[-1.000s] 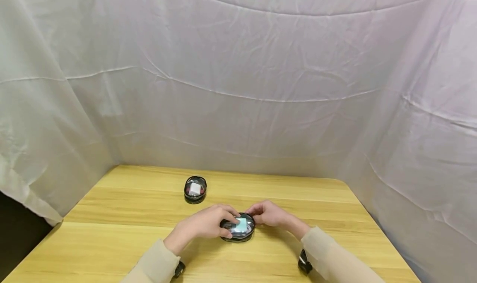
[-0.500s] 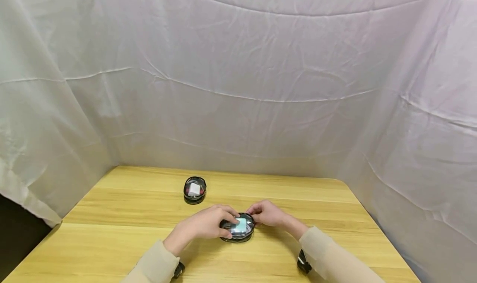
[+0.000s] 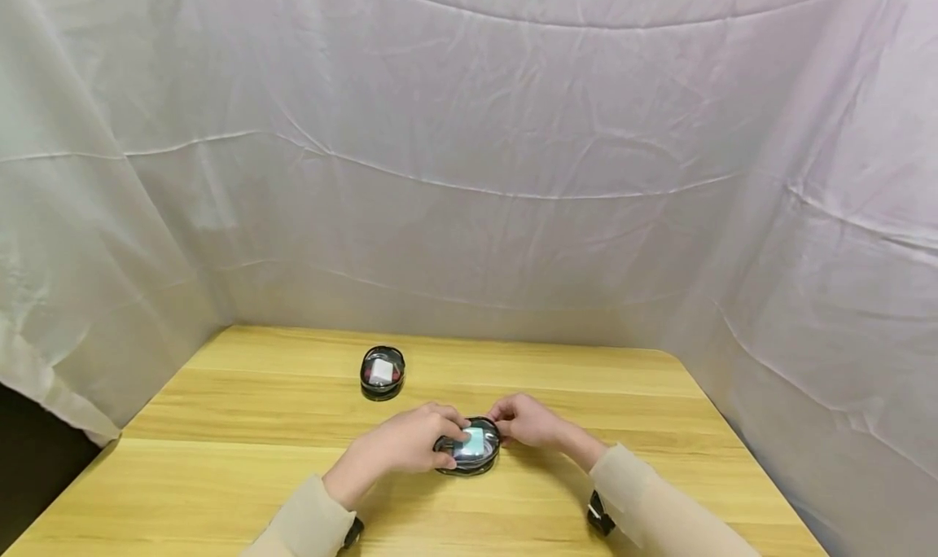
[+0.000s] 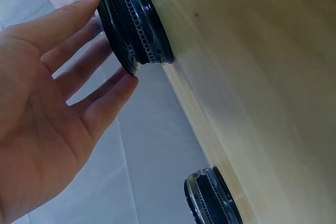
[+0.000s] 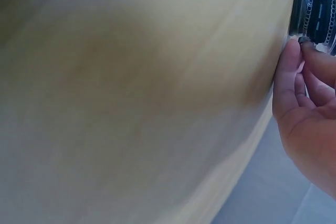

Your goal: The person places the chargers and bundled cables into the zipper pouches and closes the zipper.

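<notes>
A clear oval zip case [image 3: 485,457] with black trim lies on the table in the head view, with a light-blue square [image 3: 472,441] showing through its top. My left hand [image 3: 410,445] holds its left part from above, thumb on the near side and fingers toward the far side. In the left wrist view, fingertips and thumb meet the edge of the case [image 4: 134,19], whose zipper teeth run around the side. At the case's right end, my right hand [image 3: 533,423] pinches a small dark zipper pull [image 5: 304,40] between thumb and index finger.
A second clear zip case [image 3: 381,390] with black trim stands farther back to the left, a white square [image 3: 382,370] and something red inside. The wooden table [image 3: 586,386] is bordered by pale hanging cloth [image 3: 476,247] at the back and sides.
The held case has tilted slightly and its light-blue square shows a little more. Both hands stay nearly where they were, left on the case, right at the zipper pull.
</notes>
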